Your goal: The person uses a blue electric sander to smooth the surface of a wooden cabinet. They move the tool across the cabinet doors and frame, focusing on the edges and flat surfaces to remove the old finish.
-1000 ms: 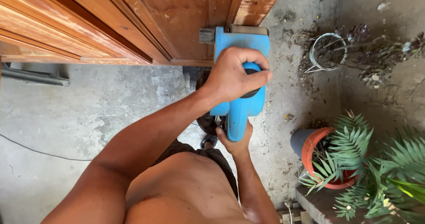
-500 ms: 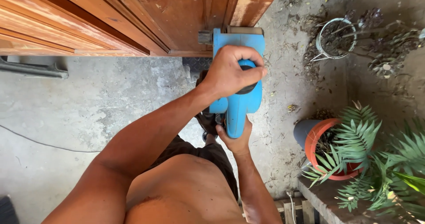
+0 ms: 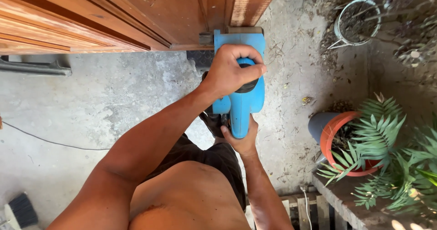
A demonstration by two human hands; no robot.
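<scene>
Ahead of both hands, the wooden door (image 3: 136, 16) blocks the way, with the blue power tool (image 3: 243, 75) pressed against its lower edge. To the left, the concrete floor (image 3: 91, 111) lies open, crossed only by a thin cable (image 3: 45, 141) and a dark bar (image 3: 36, 68) beside the door. To the right, a potted fern (image 3: 359, 139) and a wire basket (image 3: 357, 25) crowd the passage.

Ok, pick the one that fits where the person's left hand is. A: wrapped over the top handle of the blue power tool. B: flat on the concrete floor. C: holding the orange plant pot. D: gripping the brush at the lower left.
A: the left hand curls its fingers over the black top handle of the blue power tool, which is set against the wooden door.
</scene>
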